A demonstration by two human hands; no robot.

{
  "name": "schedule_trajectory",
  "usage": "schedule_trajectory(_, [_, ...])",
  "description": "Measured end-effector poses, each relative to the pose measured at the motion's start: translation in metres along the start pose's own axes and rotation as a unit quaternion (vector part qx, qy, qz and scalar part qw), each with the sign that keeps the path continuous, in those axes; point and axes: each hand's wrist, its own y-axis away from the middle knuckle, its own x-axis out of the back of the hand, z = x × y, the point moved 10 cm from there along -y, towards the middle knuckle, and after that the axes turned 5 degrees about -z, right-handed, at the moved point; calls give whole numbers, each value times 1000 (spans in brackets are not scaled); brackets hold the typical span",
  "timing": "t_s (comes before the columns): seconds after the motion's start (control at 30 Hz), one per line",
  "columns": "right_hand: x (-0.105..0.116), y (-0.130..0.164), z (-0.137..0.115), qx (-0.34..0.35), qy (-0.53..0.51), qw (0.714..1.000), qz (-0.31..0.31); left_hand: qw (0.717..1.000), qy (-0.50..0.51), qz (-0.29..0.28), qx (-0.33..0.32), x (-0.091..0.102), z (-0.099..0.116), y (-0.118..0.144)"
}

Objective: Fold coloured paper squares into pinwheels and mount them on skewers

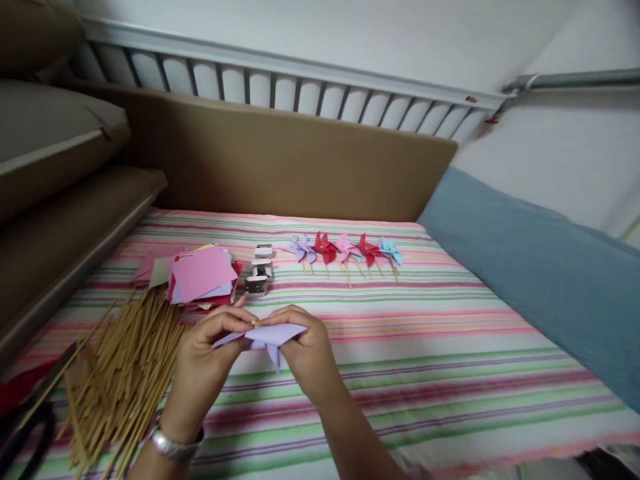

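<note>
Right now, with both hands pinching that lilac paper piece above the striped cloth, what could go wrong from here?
1. The left hand and right hand pinch the lilac paper piece only at its centre, so the folded points could spring open or crease.
2. The loose heap of wooden sticks lies right beside the left forearm; a nudge could scatter it.
3. The paper stack sits just beyond the fingers and could slide apart if brushed.
</note>
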Motion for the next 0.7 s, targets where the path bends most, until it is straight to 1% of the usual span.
schedule_trajectory(0.17, [0, 0, 2, -8, -9, 1000, 13, 1000, -17, -3, 13, 3, -10, 1])
schedule_trajectory(0.3, [-2, 0, 2, -9, -1, 1000, 14, 999, -14, 11, 36, 7, -19, 3])
schedule_trajectory(0.43, [-8, -1, 0, -7, 27, 999, -21, 995, 24, 34, 92, 11, -29, 2])
schedule_trajectory(0.5, [-9, -1, 5, -28, 29, 998, -42, 992, 43, 39, 113, 13, -33, 0])
schedule_trajectory(0.6, [1, 6, 23, -85, 34, 995, -43, 988, 58, 51, 134, 20, -37, -3])
schedule_trajectory(0.7, [21, 22, 41, -119, 95, 988, -18, 980, 71, 77, 170, 29, -45, -2])
